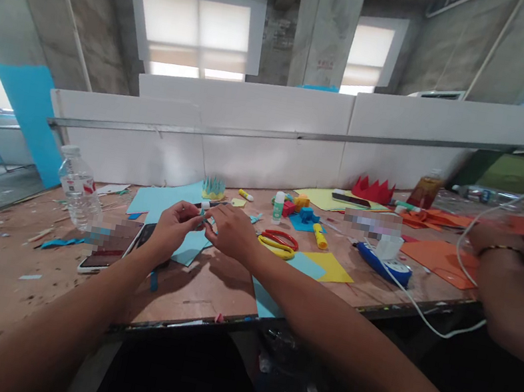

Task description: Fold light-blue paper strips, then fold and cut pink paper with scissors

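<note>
My left hand (172, 226) and my right hand (231, 234) meet above the table, fingertips pinched together. Between them is a small piece of light blue paper (203, 214), mostly covered by the fingers. Light blue sheets (145, 200) lie under and behind the hands. Just beyond stands a small blue-and-yellow paper crown (213, 188). Scissors with red and yellow handles (278, 243) rest to the right of my right hand, near an upright glue stick (278, 207). A phone (110, 249) lies left of my left wrist.
A plastic bottle (77, 187) stands at the left. Behind and right are folded paper blocks (306, 215), a yellow glue stick (320, 236), a red paper crown (373, 190) and a blue packet (398, 272). Another person's arm (505, 279) reaches over orange paper (443, 259), beside a white cable (445, 336).
</note>
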{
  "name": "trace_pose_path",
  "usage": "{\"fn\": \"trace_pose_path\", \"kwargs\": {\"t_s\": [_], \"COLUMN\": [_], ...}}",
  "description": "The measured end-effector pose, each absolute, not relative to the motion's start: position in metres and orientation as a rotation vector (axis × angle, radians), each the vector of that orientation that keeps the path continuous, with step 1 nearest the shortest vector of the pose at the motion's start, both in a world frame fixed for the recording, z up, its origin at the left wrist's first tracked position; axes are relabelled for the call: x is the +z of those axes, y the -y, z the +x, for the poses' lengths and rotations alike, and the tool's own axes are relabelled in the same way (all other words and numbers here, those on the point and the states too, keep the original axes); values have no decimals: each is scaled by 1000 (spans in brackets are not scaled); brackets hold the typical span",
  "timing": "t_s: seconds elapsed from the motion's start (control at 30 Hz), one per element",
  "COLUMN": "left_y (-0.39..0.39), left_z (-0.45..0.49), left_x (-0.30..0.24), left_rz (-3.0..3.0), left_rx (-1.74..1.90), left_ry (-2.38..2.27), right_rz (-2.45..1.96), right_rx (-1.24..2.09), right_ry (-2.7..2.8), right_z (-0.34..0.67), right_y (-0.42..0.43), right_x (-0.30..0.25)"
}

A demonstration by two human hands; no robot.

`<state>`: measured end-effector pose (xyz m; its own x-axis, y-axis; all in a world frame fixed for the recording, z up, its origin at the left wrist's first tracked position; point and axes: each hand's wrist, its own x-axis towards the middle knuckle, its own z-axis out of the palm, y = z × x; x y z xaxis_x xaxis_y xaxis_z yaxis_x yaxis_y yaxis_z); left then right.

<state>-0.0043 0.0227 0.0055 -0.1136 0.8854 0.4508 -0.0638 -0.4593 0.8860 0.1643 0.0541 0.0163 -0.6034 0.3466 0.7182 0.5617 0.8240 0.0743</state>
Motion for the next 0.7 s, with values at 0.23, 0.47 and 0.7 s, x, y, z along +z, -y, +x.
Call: {"fn": "trace_pose_path", "kwargs": {"t_s": [0.23,0.47,0.7], "left_y": [-27,-22,-21], "left_z": [-9,-8,-9], "left_x": [2,5,6], "left_rz": [1448,1485,1465], "left_rx": [1657,1594,1584], "left_ry": [-920,-866,-874], "right_rz": [-520,-329,-367], "right_rx": [-447,-432,-385], "right_ry": [2323,2322,2283], "right_z": [168,175,174], "right_y": [-65,-78,-74], "right_x": [17,19,17]}}
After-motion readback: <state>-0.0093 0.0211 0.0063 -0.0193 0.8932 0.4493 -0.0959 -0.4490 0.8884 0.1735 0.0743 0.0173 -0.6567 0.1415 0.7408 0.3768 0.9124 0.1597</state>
